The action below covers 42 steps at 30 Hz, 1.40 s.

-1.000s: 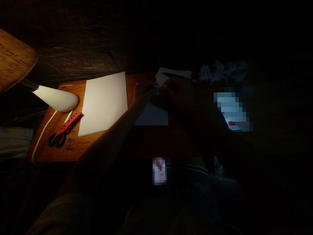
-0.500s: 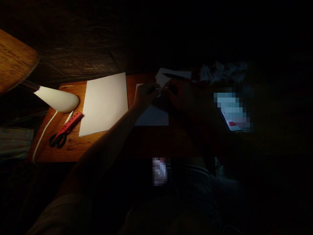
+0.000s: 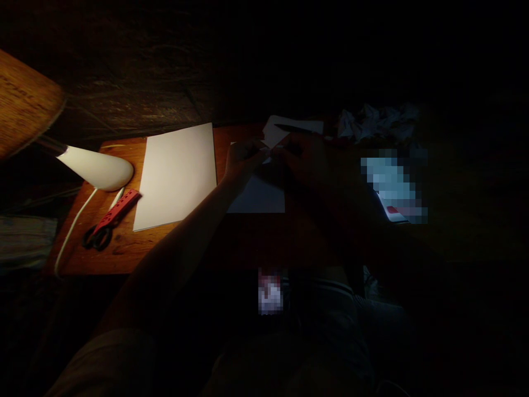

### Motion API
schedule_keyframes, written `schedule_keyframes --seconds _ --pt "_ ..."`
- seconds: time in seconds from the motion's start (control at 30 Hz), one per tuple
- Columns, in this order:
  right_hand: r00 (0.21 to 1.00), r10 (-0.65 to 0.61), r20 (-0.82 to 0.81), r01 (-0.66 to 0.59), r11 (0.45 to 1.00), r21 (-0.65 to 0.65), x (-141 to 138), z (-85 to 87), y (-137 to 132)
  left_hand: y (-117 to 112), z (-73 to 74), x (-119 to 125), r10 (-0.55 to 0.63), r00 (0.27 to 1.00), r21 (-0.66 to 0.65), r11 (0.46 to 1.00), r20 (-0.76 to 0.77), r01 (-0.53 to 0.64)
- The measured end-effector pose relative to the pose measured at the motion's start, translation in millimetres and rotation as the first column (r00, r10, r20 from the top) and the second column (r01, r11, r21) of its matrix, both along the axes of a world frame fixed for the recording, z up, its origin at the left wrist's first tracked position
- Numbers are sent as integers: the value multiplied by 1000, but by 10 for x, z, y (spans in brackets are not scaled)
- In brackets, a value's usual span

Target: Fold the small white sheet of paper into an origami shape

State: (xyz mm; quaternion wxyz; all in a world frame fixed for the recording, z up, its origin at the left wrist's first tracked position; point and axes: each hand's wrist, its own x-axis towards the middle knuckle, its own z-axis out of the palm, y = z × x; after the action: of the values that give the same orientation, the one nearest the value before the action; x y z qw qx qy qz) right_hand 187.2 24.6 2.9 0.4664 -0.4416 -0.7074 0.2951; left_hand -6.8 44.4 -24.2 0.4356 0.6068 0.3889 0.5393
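Head: left hand [image 3: 243,156], right hand [image 3: 305,154] barely shifted; paper [image 3: 268,159] still pinched

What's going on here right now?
A person's left hand and right hand meet over a white sheet, fingertips pinching a small white piece, apparently paper; its exact shape is too dark to tell. To the left, larger white paper lies beside the lamp and black-handled scissors. Crumpled-looking white pieces and a lit screen are to the right.
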Motion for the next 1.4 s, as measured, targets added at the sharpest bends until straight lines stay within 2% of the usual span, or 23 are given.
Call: schedule_keyframes --seconds 0.43,0.67,0.83,1.13,1.4 --pt "1000 3 10 -3 1000 10 6 -49 36 -5 36 3 35 998 54 998 -50 -32" --pt "999 29 -22 -30 1000 -8 -24 -18 9 13 -5 -11 79 996 55 996 -45 -76" --pt "1000 16 -8 -16 1000 1 -17 -65 46 65 -55 -31 103 994 73 992 -21 -101" --pt "995 -32 90 30 999 30 30 -5 16 43 -30 -6 51 996 70 997 -78 -45" --pt "998 4 68 -6 1000 28 40 -49 43 31 -2 26 39 998 66 997 -55 -35"
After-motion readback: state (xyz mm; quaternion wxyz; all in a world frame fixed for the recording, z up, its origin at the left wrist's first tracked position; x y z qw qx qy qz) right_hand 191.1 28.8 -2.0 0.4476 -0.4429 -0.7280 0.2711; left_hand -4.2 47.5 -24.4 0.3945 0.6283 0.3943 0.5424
